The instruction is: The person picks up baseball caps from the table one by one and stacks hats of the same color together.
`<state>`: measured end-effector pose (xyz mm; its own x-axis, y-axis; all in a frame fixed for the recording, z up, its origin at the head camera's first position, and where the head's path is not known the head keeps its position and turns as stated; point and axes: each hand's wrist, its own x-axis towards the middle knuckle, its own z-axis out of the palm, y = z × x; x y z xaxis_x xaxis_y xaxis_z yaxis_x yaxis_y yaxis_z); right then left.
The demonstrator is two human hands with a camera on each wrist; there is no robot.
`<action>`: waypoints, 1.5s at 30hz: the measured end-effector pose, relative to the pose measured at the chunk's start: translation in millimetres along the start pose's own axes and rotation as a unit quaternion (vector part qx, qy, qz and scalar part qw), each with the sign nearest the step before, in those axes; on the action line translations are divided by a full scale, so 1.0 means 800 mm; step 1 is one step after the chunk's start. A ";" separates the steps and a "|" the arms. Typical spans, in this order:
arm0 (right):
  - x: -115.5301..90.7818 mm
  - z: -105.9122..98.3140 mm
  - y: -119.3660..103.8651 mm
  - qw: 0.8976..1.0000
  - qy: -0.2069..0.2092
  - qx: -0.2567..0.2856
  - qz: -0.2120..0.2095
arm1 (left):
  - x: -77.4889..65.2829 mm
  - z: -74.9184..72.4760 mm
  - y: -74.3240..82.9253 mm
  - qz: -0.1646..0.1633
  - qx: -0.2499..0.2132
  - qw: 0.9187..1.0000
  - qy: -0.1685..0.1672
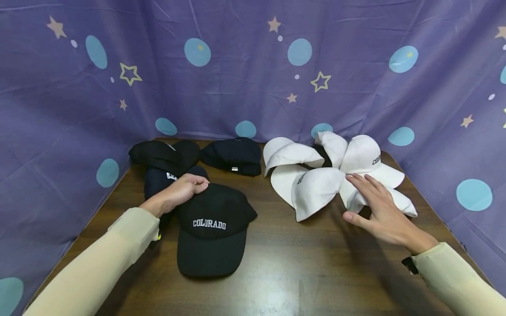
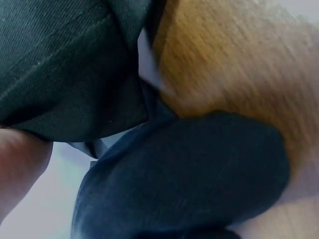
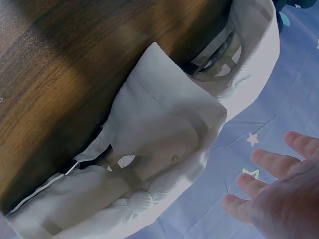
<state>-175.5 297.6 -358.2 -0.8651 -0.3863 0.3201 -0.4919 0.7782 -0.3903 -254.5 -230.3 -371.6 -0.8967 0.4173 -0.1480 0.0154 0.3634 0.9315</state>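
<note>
My left hand pinches the back edge of a black baseball cap between thumb and fingers. The cap's brim points toward me and its front reads "COLORADO" in white letters. In the left wrist view, the cap's dark cloth hangs beside a finger, with a dark navy cap below it. My right hand hovers with spread fingers near a group of white caps and holds nothing. Its fingers show apart from the nearest white cap in the right wrist view.
At the back left of the wooden table lie a black cap and a navy cap, partly behind my left hand. Another dark cap lies at back centre. Several white caps, one lettered, overlap at right. A purple curtain encloses the table.
</note>
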 end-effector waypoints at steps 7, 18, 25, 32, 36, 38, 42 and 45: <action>0.000 0.001 0.000 1.000 -0.001 -0.001 -0.002 | 0.004 -0.004 0.001 0.003 0.024 1.000 0.011; 0.000 0.002 0.000 1.000 -0.002 -0.001 0.002 | 0.007 -0.003 0.001 0.017 0.070 0.997 0.024; -0.001 0.003 -0.001 1.000 -0.003 0.001 0.004 | 0.003 -0.002 0.002 0.007 0.084 0.996 0.035; -0.002 0.003 0.000 1.000 -0.003 0.003 0.004 | 0.002 0.000 0.006 0.022 0.109 0.992 0.054; -0.002 0.004 0.000 1.000 -0.002 0.003 0.003 | 0.002 0.001 0.007 0.042 0.131 0.988 0.069; -0.002 0.004 0.001 1.000 -0.002 0.003 0.003 | 0.002 0.001 0.008 0.051 0.144 0.985 0.080; -0.002 0.005 0.000 1.000 -0.002 0.003 0.004 | 0.002 0.005 0.010 0.067 0.159 0.979 0.112; -0.002 0.006 0.000 1.000 0.001 0.002 0.004 | 0.000 0.008 0.012 0.080 0.166 0.973 0.136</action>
<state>-174.9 295.6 -362.8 -0.8688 -0.3795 0.3181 -0.4855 0.7796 -0.3957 -251.7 -221.3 -365.1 -0.9543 0.2706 0.1267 0.2667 0.5802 0.7696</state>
